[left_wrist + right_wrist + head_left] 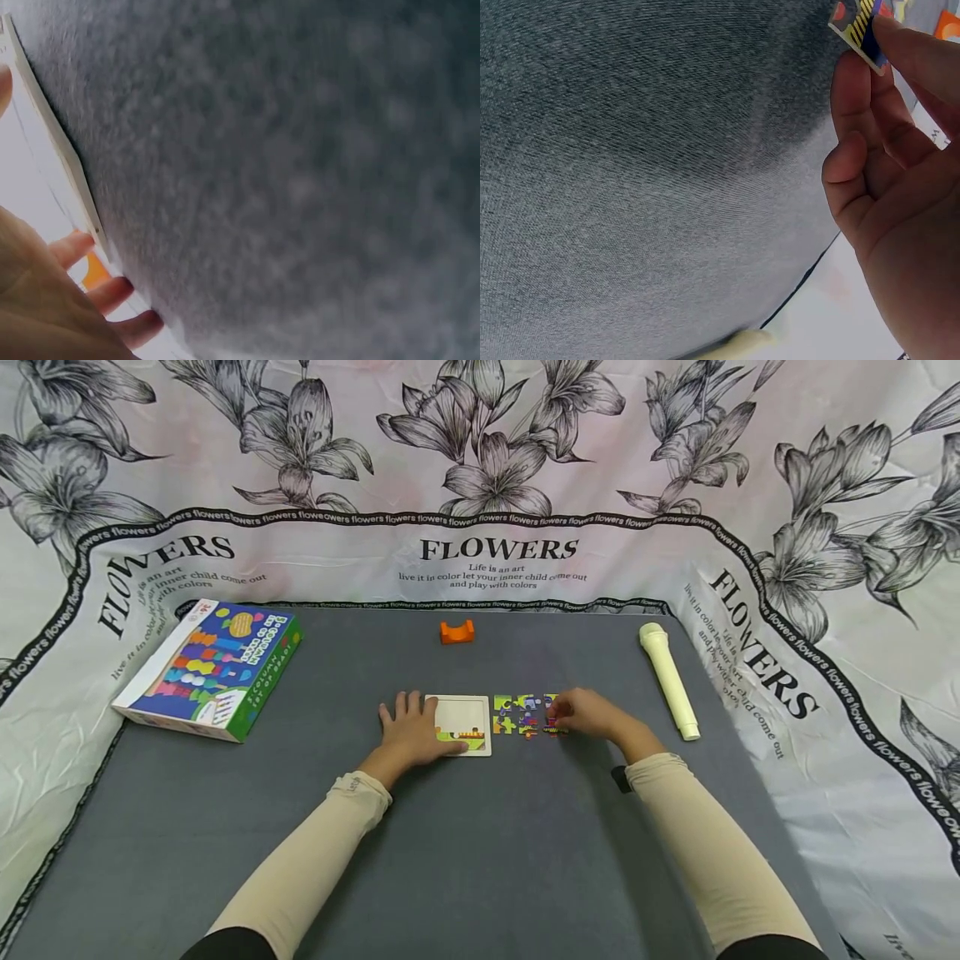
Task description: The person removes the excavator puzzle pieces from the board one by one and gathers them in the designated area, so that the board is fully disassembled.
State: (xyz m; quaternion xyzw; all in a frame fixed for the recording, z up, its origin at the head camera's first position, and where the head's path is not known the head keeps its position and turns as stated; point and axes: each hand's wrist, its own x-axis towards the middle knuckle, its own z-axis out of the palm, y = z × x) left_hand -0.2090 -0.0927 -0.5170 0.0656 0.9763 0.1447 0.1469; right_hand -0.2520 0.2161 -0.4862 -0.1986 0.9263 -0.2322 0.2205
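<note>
A square puzzle board (463,714) with a pale frame lies mid-table in the head view, its lower edge showing a coloured strip of picture. My left hand (411,732) rests at the board's left side, fingers spread and thumb along its lower part. Right of the board lie several loose jigsaw pieces (527,702) in green, purple and yellow. Over the rightmost ones, my right hand (588,714) pinches a puzzle piece (861,31) between thumb and fingers. That piece shows yellow and dark stripes in the right wrist view.
A blue and green game box (217,668) lies at the left. Beyond the board sits an orange curved block (457,632), and a pale yellow tube (669,681) lies at the right. The grey table top ends at a flower-printed cloth (495,572).
</note>
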